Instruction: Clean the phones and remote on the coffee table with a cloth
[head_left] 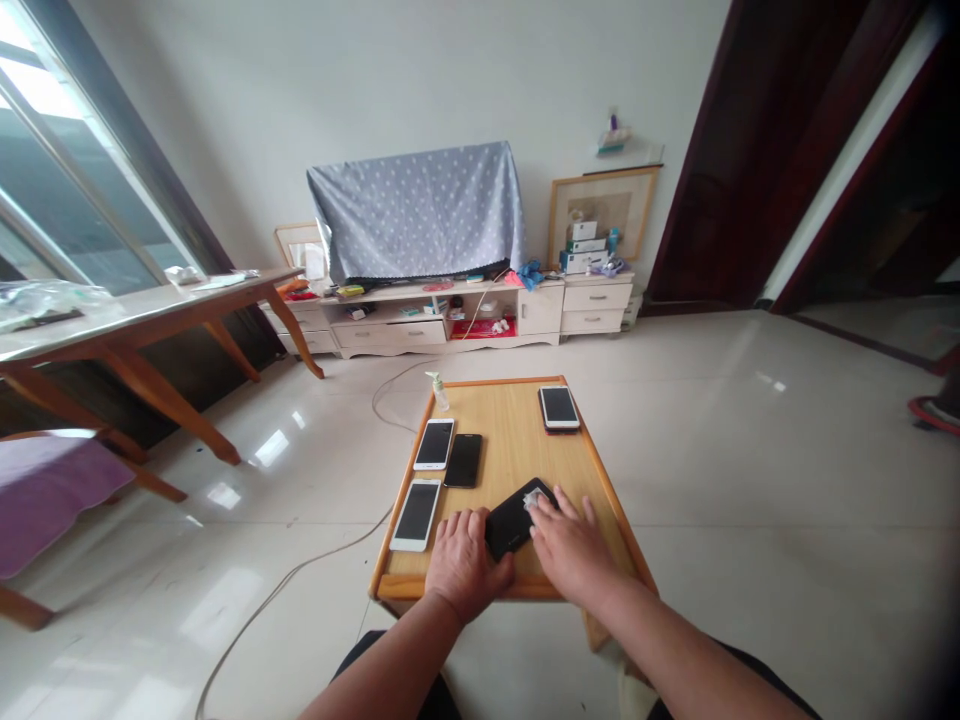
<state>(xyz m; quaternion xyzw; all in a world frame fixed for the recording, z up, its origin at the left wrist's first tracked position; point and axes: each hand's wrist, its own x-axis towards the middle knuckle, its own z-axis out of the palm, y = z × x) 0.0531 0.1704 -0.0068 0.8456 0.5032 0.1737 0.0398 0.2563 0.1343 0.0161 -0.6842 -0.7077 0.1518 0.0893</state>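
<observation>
Head view: on a low wooden tabletop (517, 440), the left hand (465, 565) lies in an open grip, flat on a black smartphone (514, 522) near the tabletop's near edge. The right hand (574, 550) closes its grip on a white cloth (534, 498) against the phone's face. Three phones (433, 444) lie left, a fourth phone (559, 408) far right, and a pump bottle (439, 390) stands at the far left corner.

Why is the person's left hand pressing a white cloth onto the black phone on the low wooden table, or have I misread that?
You misread one thing: the head view shows the white cloth under the right hand, not the left hand, on the black phone on the low wooden table.
</observation>
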